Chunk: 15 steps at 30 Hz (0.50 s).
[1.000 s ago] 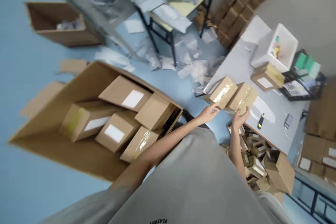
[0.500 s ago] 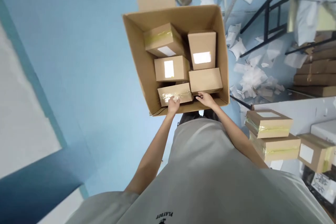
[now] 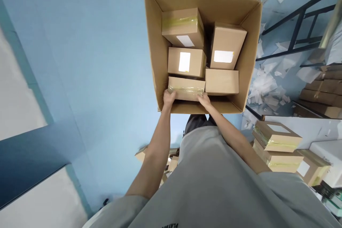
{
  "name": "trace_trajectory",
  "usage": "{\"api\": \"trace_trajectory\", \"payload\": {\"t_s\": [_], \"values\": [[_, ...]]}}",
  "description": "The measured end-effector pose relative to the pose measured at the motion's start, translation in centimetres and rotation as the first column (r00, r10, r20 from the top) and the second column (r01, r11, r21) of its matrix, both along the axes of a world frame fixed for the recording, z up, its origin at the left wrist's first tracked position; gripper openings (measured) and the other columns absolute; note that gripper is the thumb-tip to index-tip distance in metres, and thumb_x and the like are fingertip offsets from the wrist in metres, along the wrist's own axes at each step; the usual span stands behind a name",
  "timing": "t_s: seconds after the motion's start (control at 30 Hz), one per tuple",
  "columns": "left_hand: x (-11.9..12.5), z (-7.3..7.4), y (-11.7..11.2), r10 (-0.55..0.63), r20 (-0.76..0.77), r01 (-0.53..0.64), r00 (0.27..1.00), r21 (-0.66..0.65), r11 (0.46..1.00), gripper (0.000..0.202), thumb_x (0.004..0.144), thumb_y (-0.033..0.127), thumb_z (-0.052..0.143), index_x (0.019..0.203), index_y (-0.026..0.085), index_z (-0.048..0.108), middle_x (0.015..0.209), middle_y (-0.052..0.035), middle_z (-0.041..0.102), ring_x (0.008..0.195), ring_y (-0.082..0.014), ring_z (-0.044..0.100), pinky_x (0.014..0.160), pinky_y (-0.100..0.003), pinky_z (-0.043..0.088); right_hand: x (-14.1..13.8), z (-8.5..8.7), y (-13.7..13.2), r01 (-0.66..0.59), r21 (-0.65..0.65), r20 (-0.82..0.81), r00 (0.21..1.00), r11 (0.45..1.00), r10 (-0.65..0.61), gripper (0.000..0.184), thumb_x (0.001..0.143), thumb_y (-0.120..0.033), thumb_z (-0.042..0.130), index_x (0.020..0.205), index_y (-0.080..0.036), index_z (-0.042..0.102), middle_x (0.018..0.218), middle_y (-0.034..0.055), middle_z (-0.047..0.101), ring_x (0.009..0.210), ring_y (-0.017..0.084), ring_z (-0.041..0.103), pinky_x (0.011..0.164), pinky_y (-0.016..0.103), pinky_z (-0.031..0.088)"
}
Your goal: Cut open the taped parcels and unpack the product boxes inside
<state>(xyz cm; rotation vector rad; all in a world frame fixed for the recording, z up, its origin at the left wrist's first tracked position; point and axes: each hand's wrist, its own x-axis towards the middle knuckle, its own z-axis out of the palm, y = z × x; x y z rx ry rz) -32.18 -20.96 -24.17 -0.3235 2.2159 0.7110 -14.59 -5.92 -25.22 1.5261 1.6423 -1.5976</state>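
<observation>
A big open carton [image 3: 156,50] stands on the blue floor with several small taped boxes inside. My left hand [image 3: 169,97] grips the left end of the nearest taped box [image 3: 186,89], fingers curled on it. At that box's right end my right hand [image 3: 204,99] is closed on the corner. The box lies at the carton's near wall. Behind it sit a labelled box [image 3: 186,62], a plain box [image 3: 221,81] and two more labelled ones.
Stacked taped boxes [image 3: 276,139] rest on a grey table [image 3: 301,128] at the right. Crumpled paper scraps [image 3: 263,85] litter the floor beside black table legs [image 3: 296,39]. More small boxes [image 3: 171,164] lie on the floor near my legs.
I turned from the table to the carton. Both hands went down into it and now hold the nearest taped box at both ends; the carton looks closer.
</observation>
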Motion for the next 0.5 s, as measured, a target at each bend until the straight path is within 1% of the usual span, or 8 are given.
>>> {"api": "trace_trajectory", "payload": {"t_s": [0.07,0.13,0.2,0.27,0.33,0.37,0.43,0.5], "values": [[-0.6,2.4,0.1,-0.048,-0.082,0.046,0.995,-0.019,0.999,0.041,0.098,0.028,0.075,0.134,0.010,0.065,0.145,-0.0228,0.076,0.140,-0.0366,0.070,0.126,-0.045,0.050,0.4,2.2,0.5,0.076,0.013,-0.016,0.997,0.997,-0.076,0.062,0.105,-0.056,0.067,0.153,-0.018,0.061,0.154,0.0205,0.072,0.146,0.036,0.069,0.127,0.058,0.052],[-1.1,5.6,0.7,-0.126,-0.250,0.130,0.960,0.001,0.991,0.040,0.102,0.034,0.074,0.136,0.015,0.062,0.144,-0.0196,0.076,0.138,-0.0352,0.071,0.127,-0.046,0.051,0.8,5.1,1.9,0.188,0.029,-0.091,0.979,0.982,-0.185,0.072,0.104,-0.062,0.068,0.160,-0.017,0.057,0.159,0.0201,0.070,0.151,0.033,0.066,0.129,0.051,0.051],[-1.8,9.3,2.2,-0.198,-0.451,0.253,0.870,0.067,0.965,0.036,0.107,0.040,0.069,0.135,0.019,0.061,0.142,-0.0168,0.075,0.137,-0.0338,0.071,0.126,-0.047,0.052,1.5,8.3,4.2,0.327,0.034,-0.233,0.921,0.944,-0.311,0.083,0.101,-0.065,0.073,0.166,-0.017,0.053,0.159,0.0187,0.071,0.153,0.031,0.065,0.130,0.046,0.051],[-2.4,13.1,4.9,-0.232,-0.601,0.393,0.765,0.150,0.907,0.035,0.111,0.045,0.065,0.136,0.022,0.062,0.143,-0.0153,0.074,0.142,-0.0339,0.069,0.129,-0.049,0.051,2.7,11.7,7.1,0.442,0.044,-0.361,0.843,0.896,-0.398,0.090,0.097,-0.067,0.079,0.169,-0.019,0.052,0.153,0.0165,0.075,0.152,0.032,0.066,0.130,0.047,0.051],[-2.8,16.7,8.6,-0.254,-0.688,0.536,0.680,0.230,0.812,0.039,0.112,0.048,0.065,0.143,0.024,0.061,0.148,-0.0134,0.071,0.150,-0.0338,0.064,0.134,-0.052,0.047,4.7,15.1,9.7,0.522,0.084,-0.467,0.773,0.849,-0.428,0.090,0.095,-0.071,0.080,0.165,-0.020,0.057,0.149,0.0144,0.077,0.148,0.032,0.069,0.129,0.049,0.052],[-2.7,18.3,10.7,-0.266,-0.718,0.610,0.644,0.272,0.744,0.044,0.111,0.049,0.067,0.148,0.025,0.061,0.152,-0.0131,0.070,0.155,-0.0340,0.061,0.137,-0.053,0.044,6.2,16.7,10.8,0.562,0.115,-0.514,0.739,0.819,-0.435,0.088,0.094,-0.074,0.079,0.162,-0.020,0.060,0.147,0.0136,0.077,0.145,0.032,0.070,0.127,0.050,0.053],[-1.8,21.0,15.2,-0.283,-0.755,0.733,0.591,0.356,0.580,0.050,0.110,0.050,0.071,0.154,0.029,0.060,0.159,-0.0112,0.066,0.159,-0.0331,0.058,0.140,-0.053,0.041,10.0,20.0,11.9,0.632,0.188,-0.590,0.685,0.752,-0.428,0.083,0.094,-0.078,0.077,0.155,-0.023,0.066,0.143,0.0125,0.078,0.140,0.032,0.073,0.122,0.050,0.057],[0.4,23.1,19.8,-0.288,-0.783,0.814,0.551,0.429,0.392,0.050,0.111,0.050,0.072,0.157,0.035,0.060,0.159,-0.0069,0.068,0.157,-0.0299,0.060,0.140,-0.051,0.043,14.6,23.3,11.4,0.696,0.280,-0.646,0.646,0.661,-0.407,0.077,0.095,-0.080,0.077,0.149,-0.026,0.072,0.141,0.0114,0.078,0.135,0.032,0.074,0.117,0.050,0.059]]}}
